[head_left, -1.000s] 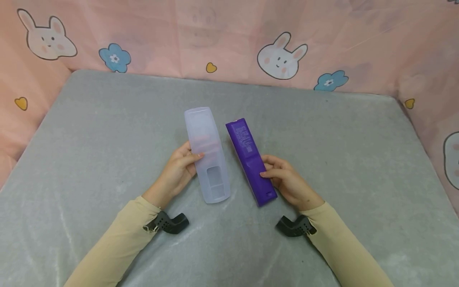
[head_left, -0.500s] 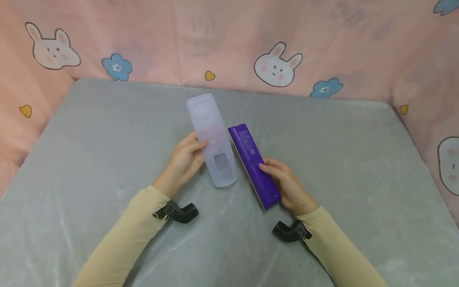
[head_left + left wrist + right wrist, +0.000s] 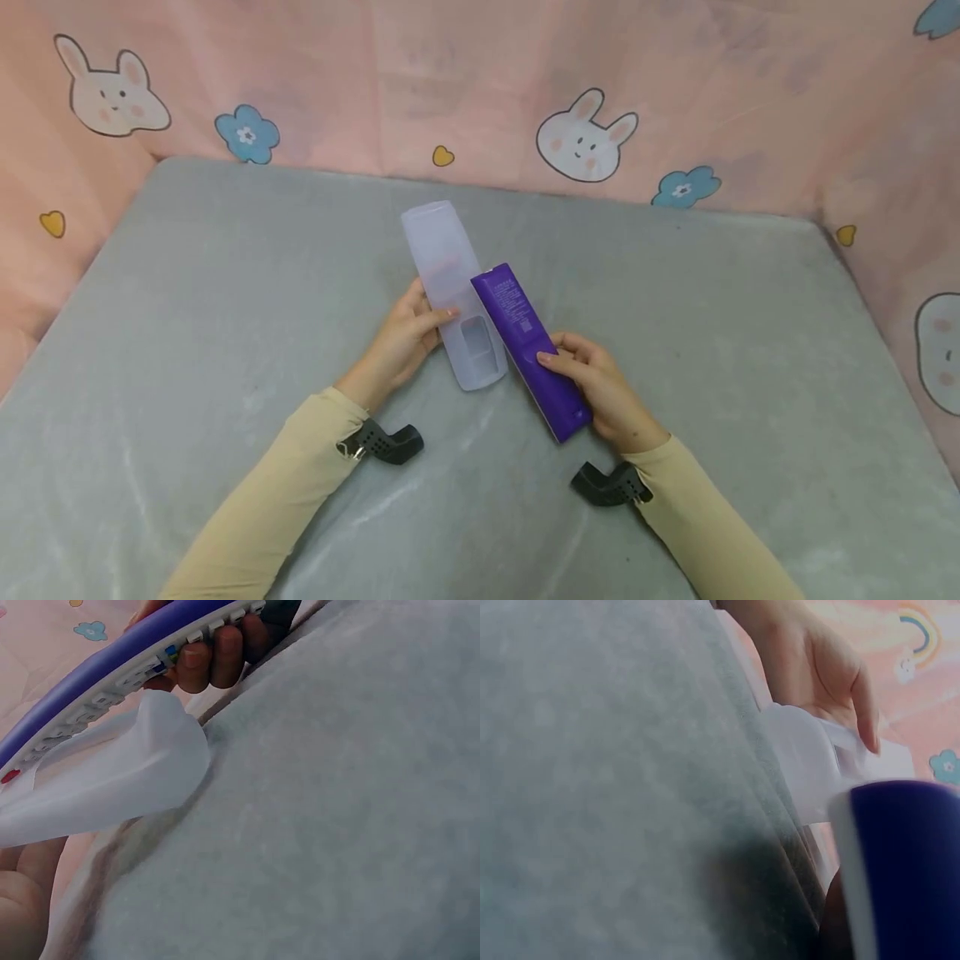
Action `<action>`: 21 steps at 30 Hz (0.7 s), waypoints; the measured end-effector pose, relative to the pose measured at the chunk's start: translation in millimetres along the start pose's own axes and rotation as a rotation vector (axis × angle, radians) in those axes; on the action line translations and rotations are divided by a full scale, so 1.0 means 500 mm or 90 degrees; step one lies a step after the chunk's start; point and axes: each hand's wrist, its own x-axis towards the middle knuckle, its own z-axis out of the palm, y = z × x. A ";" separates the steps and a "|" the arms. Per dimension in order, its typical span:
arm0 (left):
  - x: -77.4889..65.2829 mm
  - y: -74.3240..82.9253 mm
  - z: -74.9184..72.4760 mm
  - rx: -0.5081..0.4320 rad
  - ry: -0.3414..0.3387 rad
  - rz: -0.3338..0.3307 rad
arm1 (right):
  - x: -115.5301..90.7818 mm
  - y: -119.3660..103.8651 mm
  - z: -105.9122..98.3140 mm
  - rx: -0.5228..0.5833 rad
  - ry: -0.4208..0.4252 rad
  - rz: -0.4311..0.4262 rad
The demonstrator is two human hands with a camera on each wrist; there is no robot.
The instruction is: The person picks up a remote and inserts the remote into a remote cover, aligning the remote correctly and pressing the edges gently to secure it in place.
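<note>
My left hand [image 3: 401,337] grips a translucent whitish remote control cover [image 3: 442,258] by its left side, thumb across the face near a rectangular cutout. My right hand [image 3: 603,387] holds a purple-backed remote control [image 3: 528,346] at its lower half, thumb on the purple back. In the head view the remote's upper end overlaps the cover's right edge. The left wrist view shows the white button side of the remote [image 3: 97,701] facing the cover [image 3: 112,787], with right fingertips [image 3: 227,656] curled under the buttons. Both things are held above the table.
A grey cloth-covered table [image 3: 225,267] lies beneath the hands. Behind it hangs a pink curtain [image 3: 337,83] with rabbits, flowers and hearts. Each wrist wears a black camera mount [image 3: 390,442] over a beige sleeve [image 3: 273,492].
The left hand has moved right and slightly up with the cover, towards the remote. The remote's upper end now overlaps the cover's edge in the head view; earlier a gap showed between them.
</note>
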 end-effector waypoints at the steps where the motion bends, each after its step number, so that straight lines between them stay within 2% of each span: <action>1: 0.000 -0.001 0.001 0.001 -0.002 0.000 | 0.001 0.000 0.000 -0.003 -0.003 0.001; 8: -0.002 0.005 0.005 -0.017 0.002 0.001 | 0.002 0.000 -0.001 -0.043 -0.009 0.001; 14: 0.003 0.010 0.004 -0.049 0.040 0.013 | 0.002 -0.004 0.002 -0.072 -0.015 -0.004; 21: 0.004 0.014 0.000 -0.087 0.054 0.022 | 0.001 -0.009 -0.005 -0.171 -0.003 -0.002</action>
